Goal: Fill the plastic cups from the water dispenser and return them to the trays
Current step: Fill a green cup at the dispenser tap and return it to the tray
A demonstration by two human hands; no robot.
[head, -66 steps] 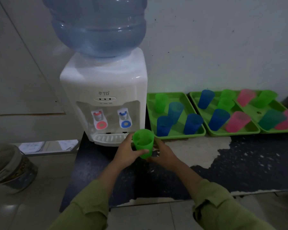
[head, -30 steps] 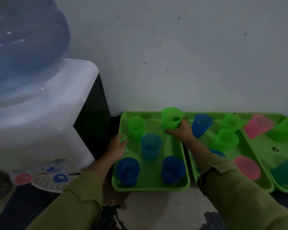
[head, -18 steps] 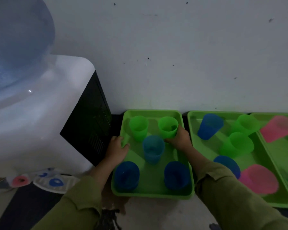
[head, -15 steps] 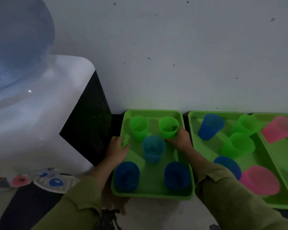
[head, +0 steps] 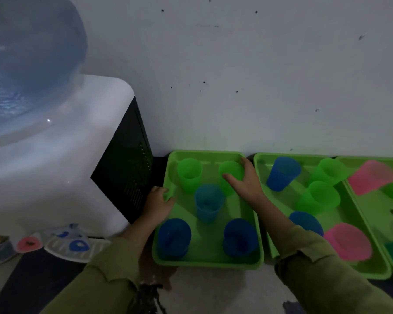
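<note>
The left green tray (head: 204,262) lies against the wall beside the white water dispenser (head: 55,177). My right hand (head: 245,183) is wrapped around a green cup (head: 230,169) that stands upright in the tray's back right corner. My left hand (head: 158,201) grips the tray's left rim. In the same tray stand another green cup (head: 189,175), a teal cup (head: 208,203) in the middle, and two blue cups (head: 174,236) (head: 240,236) at the front.
A second green tray (head: 370,273) to the right carries blue, green and pink cups; a third tray (head: 379,207) with pink and green cups lies beyond it. The dispenser's big water bottle (head: 27,64) fills the upper left. Its red tap (head: 28,243) and blue tap (head: 77,245) show low left.
My right hand carried the green cup from the dispenser and lowered it into the left tray's back right corner. My left hand went to the tray's left rim and stays there.
</note>
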